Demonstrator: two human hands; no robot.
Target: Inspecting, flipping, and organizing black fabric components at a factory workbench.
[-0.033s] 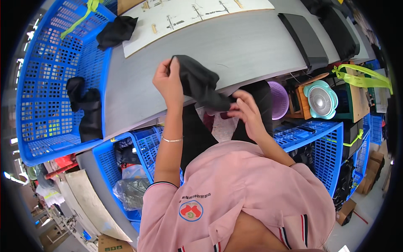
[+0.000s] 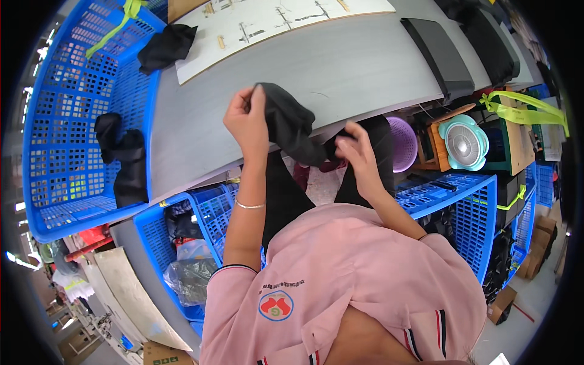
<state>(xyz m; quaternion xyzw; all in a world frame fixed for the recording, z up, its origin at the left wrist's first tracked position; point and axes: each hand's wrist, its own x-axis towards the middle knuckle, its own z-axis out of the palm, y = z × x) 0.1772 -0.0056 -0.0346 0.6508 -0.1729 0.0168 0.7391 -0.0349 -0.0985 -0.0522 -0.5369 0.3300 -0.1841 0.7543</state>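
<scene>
A limp black fabric piece [image 2: 286, 118] hangs over the front edge of the grey table. My left hand [image 2: 248, 115] pinches its upper left end between thumb and fingers. The lower end dangles above my lap, against dark trousers. Beside that end is my right hand [image 2: 359, 152], its fingers partly curled and blurred. Whether the right fingers grip the fabric cannot be made out.
A large blue basket [image 2: 85, 222] at the left holds black pieces [image 2: 129, 173]. Another black piece [image 2: 167, 48] lies by a white board [image 2: 267, 27]. Black flat items [image 2: 438, 58] lie on the table [image 2: 201, 115] at right. Below stand a purple basket [image 2: 401, 146] and teal fan [image 2: 463, 144].
My left hand has shifted slightly right and down with the black fabric. My right fingers have drawn up and curled more, and the fabric's lower end has swung a little left.
</scene>
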